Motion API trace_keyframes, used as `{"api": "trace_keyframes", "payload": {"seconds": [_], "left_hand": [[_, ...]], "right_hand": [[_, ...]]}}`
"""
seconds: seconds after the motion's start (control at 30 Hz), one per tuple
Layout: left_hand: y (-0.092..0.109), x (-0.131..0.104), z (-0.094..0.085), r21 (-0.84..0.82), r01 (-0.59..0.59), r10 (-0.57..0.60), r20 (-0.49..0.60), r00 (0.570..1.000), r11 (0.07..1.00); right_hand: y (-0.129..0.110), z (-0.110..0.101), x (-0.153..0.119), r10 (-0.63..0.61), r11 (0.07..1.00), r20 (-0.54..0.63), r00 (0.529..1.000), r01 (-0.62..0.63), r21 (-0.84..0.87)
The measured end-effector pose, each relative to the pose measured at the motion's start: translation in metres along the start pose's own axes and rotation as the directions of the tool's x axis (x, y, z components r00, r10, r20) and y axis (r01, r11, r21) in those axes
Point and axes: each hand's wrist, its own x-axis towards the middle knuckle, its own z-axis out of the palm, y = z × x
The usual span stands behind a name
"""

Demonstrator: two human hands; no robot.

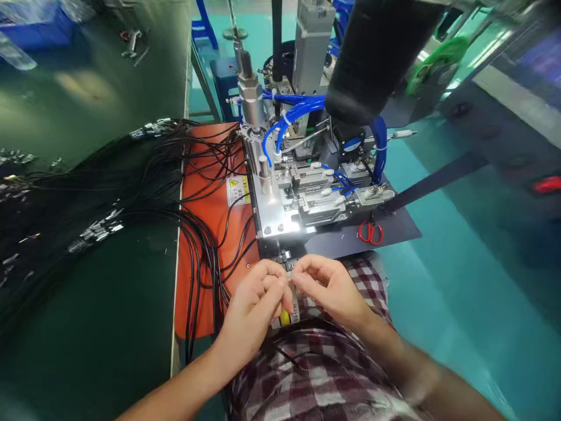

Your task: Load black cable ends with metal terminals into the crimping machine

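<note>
Connector [290,276], a tiny shiny metal bit, sits pinched between the fingertips of both hands, just above the checked shirt [324,374] and right in front of the machine [307,193]. Left hand [254,307] and right hand [331,289] are both curled tight, fingertips meeting on it. Thin glossy black cables [205,234] sprawl over the orange mat [210,210] and green table [100,304]. Red-handled scissors [370,232] lie on the machine's dark base, blue hoses [298,111] loop above.
</note>
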Motion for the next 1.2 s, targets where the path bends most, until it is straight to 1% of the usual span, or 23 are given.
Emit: {"api": "trace_keyframes", "payload": {"seconds": [0.07,0.1,0.17,0.2,0.27,0.3,0.33,0.37,0.4,0.47,0.5,0.53,0.6,0.67,0.83,0.97,1.07,1.2], "left_hand": [[-0.001,0.002,0.001,-0.042,-0.008,0.007,-0.012,1.000,0.999],[-0.002,0.002,0.001,-0.060,-0.004,0.002,-0.019,1.000,0.998],[-0.002,0.003,0.000,-0.093,0.022,-0.026,-0.041,0.999,0.995],[-0.002,0.003,-0.001,-0.107,0.044,-0.050,-0.050,0.998,0.993],[-0.001,0.004,-0.003,-0.128,0.098,-0.105,-0.047,0.993,0.987],[0.000,0.004,-0.003,-0.138,0.123,-0.129,-0.038,0.991,0.983],[0.001,0.004,-0.004,-0.147,0.139,-0.145,-0.030,0.989,0.979],[0.002,0.004,-0.005,-0.152,0.149,-0.154,-0.023,0.988,0.977],[0.003,0.004,-0.005,-0.149,0.155,-0.159,-0.017,0.987,0.977],[0.005,0.004,-0.006,-0.129,0.169,-0.171,0.001,0.985,0.977],[0.006,0.004,-0.006,-0.119,0.180,-0.180,0.011,0.984,0.976],[0.007,0.005,-0.006,-0.113,0.193,-0.192,0.021,0.981,0.975],[0.008,0.005,-0.007,-0.117,0.211,-0.209,0.031,0.977,0.970],[0.009,0.006,-0.007,-0.114,0.213,-0.212,0.027,0.977,0.970],[0.006,0.006,-0.006,-0.049,0.210,-0.210,0.005,0.978,0.976],[0.000,0.007,-0.006,-0.086,0.158,-0.161,-0.028,0.986,0.984],[-0.001,0.008,-0.009,-0.119,0.126,-0.125,0.014,0.992,0.985],[0.001,0.009,-0.012,-0.162,0.150,-0.132,0.117,0.984,0.975]], "right_hand": [[0.001,0.005,-0.002,-0.009,1.000,-0.027,1.000,0.010,0.011],[0.002,0.007,-0.003,-0.038,0.999,-0.040,0.998,0.037,-0.014],[0.001,0.008,-0.006,-0.146,0.982,-0.066,0.987,0.136,-0.128],[0.000,0.008,-0.007,-0.229,0.952,-0.066,0.971,0.209,-0.224],[-0.002,0.005,-0.010,-0.409,0.826,-0.004,0.913,0.368,-0.428],[-0.004,0.004,-0.012,-0.469,0.756,0.041,0.882,0.425,-0.497],[-0.006,0.002,-0.012,-0.492,0.722,0.074,0.868,0.454,-0.523],[-0.007,0.001,-0.012,-0.469,0.743,0.081,0.880,0.442,-0.502],[-0.007,0.000,-0.011,-0.408,0.809,0.067,0.911,0.394,-0.437],[-0.006,-0.001,-0.008,-0.205,0.954,0.039,0.978,0.209,-0.217],[-0.004,-0.001,-0.006,-0.104,0.989,0.047,0.993,0.108,-0.098],[-0.002,-0.001,-0.005,-0.024,1.000,0.067,0.997,0.024,0.004],[0.001,0.000,-0.002,0.061,0.987,0.108,0.992,-0.076,0.139],[0.003,0.001,-0.002,0.089,0.973,0.129,0.988,-0.114,0.203],[0.001,0.002,-0.007,0.088,0.985,0.077,0.993,-0.098,0.144],[0.000,0.002,-0.005,0.122,0.973,0.092,0.988,-0.138,0.185],[0.000,0.000,-0.003,0.121,0.971,0.086,0.989,-0.136,0.195],[-0.002,-0.003,-0.002,0.123,0.970,0.094,0.988,-0.140,0.197]]}}
